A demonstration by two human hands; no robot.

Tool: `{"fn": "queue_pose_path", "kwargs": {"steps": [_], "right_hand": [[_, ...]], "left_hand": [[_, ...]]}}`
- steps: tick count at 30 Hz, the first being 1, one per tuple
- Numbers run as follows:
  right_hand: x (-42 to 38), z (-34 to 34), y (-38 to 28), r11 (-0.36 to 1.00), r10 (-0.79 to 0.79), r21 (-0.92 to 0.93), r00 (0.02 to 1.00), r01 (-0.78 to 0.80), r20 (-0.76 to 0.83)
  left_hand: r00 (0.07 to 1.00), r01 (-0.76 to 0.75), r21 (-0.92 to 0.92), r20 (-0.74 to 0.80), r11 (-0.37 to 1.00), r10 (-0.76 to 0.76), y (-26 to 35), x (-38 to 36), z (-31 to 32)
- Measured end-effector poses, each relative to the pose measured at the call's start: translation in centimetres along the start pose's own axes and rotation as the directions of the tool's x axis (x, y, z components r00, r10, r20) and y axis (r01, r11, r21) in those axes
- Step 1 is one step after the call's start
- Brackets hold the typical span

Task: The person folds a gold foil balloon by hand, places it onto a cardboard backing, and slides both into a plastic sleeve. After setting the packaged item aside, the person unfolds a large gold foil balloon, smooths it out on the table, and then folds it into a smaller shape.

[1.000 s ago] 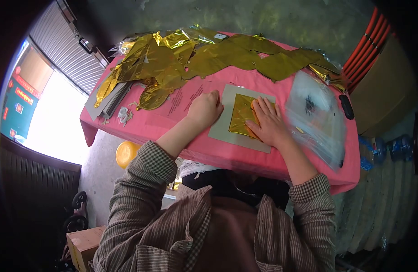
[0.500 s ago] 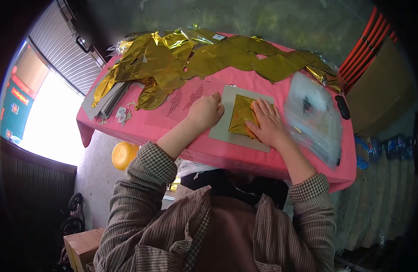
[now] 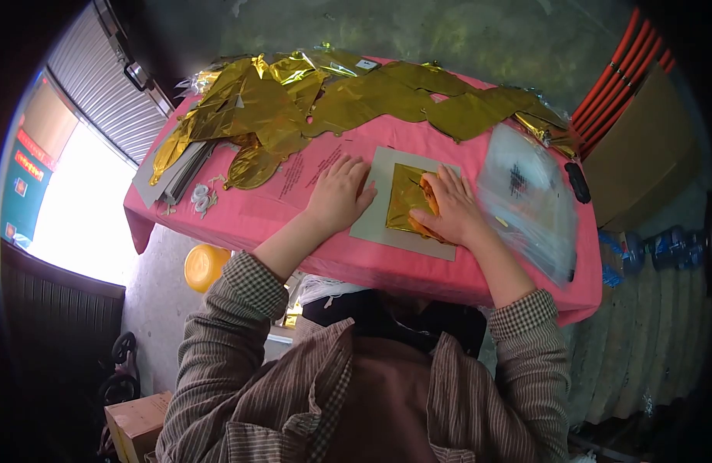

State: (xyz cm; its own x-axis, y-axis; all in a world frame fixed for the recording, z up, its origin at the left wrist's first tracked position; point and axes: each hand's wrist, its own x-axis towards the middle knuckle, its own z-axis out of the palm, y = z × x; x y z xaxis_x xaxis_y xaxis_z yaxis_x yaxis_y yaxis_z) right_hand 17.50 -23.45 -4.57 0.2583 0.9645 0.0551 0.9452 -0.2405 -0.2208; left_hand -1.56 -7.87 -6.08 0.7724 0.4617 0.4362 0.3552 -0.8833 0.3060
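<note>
A folded gold foil balloon point(image 3: 402, 202) lies on a grey cardboard sheet point(image 3: 380, 174) on the pink-covered table. Over the right part of the foil rests my right hand point(image 3: 452, 212), its fingers stretched out and the thumb apart. Part of the foil beneath that palm is hidden. My left hand point(image 3: 339, 193) lies palm down at the left edge of the cardboard, fingers extended, with nothing in it. Under and beside it is a clear printed plastic bag point(image 3: 294, 174). Flat gold foil balloons point(image 3: 371, 96) spread along the far side of the table.
Clear plastic bags point(image 3: 525, 193) are stacked at the right, near a black object point(image 3: 579, 183). Grey cardboard sheets point(image 3: 187, 174) and small white rolls point(image 3: 201, 197) sit at the left. A yellow bucket point(image 3: 205, 268) stands on the floor; a large cardboard box point(image 3: 641, 154) is at the right.
My left hand has uncurled from a fist and now lies flat, slightly left of before. My right hand stays on the folded foil, its thumb shifted slightly.
</note>
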Motion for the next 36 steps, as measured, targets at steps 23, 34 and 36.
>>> {"fn": "queue_pose_path", "kwargs": {"steps": [23,34,36], "right_hand": [[-0.3,0.7,0.1,1.000,-0.016,-0.023,0.998,0.014,-0.056],[-0.3,0.7,0.0,1.000,-0.013,-0.029,0.997,0.011,-0.070],[-0.3,0.5,-0.1,1.000,-0.007,-0.029,0.998,0.005,-0.064]], "left_hand": [[0.969,0.149,0.233,0.161,0.961,-0.189,2.4,-0.8,-1.6],[0.999,0.008,0.218,0.041,0.976,-0.018,2.3,0.0,-1.4],[0.993,-0.086,0.193,0.096,0.977,0.069,2.5,0.3,-1.3]]}}
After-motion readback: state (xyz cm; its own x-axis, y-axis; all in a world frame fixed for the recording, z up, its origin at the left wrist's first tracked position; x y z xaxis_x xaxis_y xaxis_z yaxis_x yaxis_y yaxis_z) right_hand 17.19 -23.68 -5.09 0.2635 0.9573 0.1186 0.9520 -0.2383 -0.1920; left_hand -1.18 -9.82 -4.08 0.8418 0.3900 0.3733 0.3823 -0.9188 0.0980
